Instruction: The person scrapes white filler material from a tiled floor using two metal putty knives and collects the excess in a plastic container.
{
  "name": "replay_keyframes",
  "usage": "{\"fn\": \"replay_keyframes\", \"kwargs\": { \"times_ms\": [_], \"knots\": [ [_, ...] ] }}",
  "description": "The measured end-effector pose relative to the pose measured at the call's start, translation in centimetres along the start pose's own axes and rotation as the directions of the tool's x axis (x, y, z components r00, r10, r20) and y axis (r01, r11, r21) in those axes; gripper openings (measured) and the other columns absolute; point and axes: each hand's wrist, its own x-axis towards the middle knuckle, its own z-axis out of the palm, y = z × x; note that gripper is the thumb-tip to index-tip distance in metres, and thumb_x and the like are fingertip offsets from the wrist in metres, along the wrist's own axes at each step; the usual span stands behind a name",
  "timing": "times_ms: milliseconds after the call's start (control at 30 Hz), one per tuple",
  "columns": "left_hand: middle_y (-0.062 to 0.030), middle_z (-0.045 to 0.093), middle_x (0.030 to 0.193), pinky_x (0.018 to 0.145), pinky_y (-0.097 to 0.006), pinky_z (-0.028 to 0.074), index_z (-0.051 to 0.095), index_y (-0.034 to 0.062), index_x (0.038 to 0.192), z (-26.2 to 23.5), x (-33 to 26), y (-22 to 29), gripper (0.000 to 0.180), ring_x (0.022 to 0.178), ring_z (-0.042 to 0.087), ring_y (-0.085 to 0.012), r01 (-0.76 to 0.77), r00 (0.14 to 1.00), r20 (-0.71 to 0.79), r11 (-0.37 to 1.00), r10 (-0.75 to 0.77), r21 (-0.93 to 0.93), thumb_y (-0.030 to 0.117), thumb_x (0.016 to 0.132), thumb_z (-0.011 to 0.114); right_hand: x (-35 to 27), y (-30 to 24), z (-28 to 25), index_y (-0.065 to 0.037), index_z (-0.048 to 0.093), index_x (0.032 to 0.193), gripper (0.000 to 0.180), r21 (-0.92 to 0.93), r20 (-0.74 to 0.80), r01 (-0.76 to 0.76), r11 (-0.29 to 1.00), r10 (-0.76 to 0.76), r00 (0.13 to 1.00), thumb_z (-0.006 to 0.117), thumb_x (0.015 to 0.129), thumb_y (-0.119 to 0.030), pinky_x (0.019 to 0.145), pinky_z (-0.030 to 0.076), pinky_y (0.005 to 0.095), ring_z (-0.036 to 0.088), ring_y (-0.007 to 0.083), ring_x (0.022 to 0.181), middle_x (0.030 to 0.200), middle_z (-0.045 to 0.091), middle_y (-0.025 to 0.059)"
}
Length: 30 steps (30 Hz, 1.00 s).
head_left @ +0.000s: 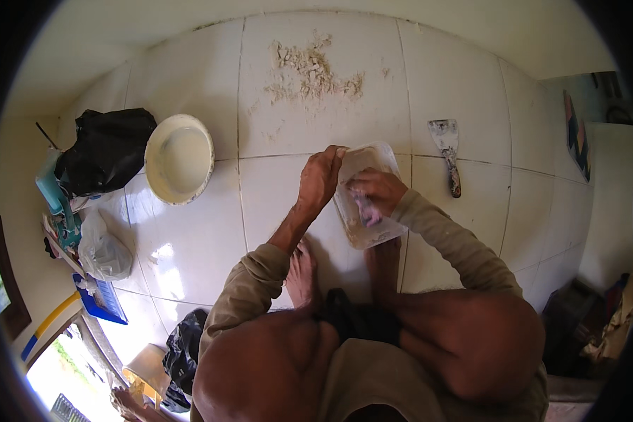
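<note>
A clear plastic tub (381,152) with pale residue inside is tilted above the tiled floor, in front of my feet. My left hand (321,174) grips its far left rim, thumb over the edge. Inside the tub, my right hand (376,191) presses a pinkish-purple cloth (368,212) against the wall; its fingers are partly blurred. To the right, a scraper (448,155) with a wide, stained blade and dark handle lies on the tiles. Ahead of me sits a patch of beige crumbly scrapings (315,72).
A round cream basin (181,160) with whitish residue stands at left, beside a black plastic bag (109,149). Nearer are a white plastic bag (104,246), a blue tray (102,302) and a pale bucket (148,369). Dark items (577,323) are heaped at right.
</note>
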Motion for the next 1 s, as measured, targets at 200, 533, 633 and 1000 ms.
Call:
{"fn": "replay_keyframes", "kwargs": {
  "times_ms": [200,533,633,1000],
  "knots": [
    [-0.0231,0.061,0.076,0.069,-0.049,0.046,0.062,0.0025,0.098,-0.4,-0.6,-0.4,0.023,0.076,0.059,-0.0422,-0.029,0.999,-0.028,0.999,0.028,-0.029,0.022,0.1,0.049,-2.7,-2.8,0.3,-0.011,0.065,0.098,0.022,0.007,0.208,-0.116,0.993,0.113,0.972,0.066,0.076,-0.018,0.082,0.052,0.0402,0.061,0.0303,0.098,0.099,0.065,0.0077],
    [-0.0246,0.062,0.081,0.069,-0.047,0.047,0.061,0.0015,0.103,0.0,-0.5,-0.2,0.031,0.079,0.06,-0.0443,-0.08,0.997,0.007,0.997,0.08,-0.013,0.026,0.103,0.041,-1.7,-0.6,1.2,-0.016,0.062,0.105,0.025,-0.032,-0.073,-0.032,0.999,0.029,0.997,0.064,0.08,-0.019,0.071,0.053,0.0401,0.062,0.0304,0.091,0.093,0.063,0.0069],
    [-0.0252,0.063,0.083,0.071,-0.048,0.047,0.061,0.0017,0.104,-0.3,-0.5,-0.4,0.031,0.081,0.06,-0.0444,-0.058,0.998,0.035,0.998,0.057,0.013,0.026,0.103,0.041,-3.2,-2.1,1.1,-0.017,0.063,0.107,0.025,-0.086,0.064,-0.099,0.991,0.104,0.992,0.062,0.082,-0.018,0.07,0.053,0.0408,0.062,0.0299,0.09,0.088,0.06,0.0065],
    [-0.0237,0.061,0.077,0.068,-0.05,0.045,0.059,0.0006,0.097,0.0,-0.3,-0.6,0.023,0.075,0.058,-0.0441,-0.08,0.997,0.009,0.996,0.08,0.026,0.02,0.1,0.048,0.1,-1.4,-0.8,-0.015,0.066,0.105,0.025,-0.105,-0.098,-0.159,0.982,0.149,0.984,0.064,0.08,-0.012,0.074,0.053,0.0394,0.063,0.0308,0.091,0.093,0.064,0.0083]
  ]
}}
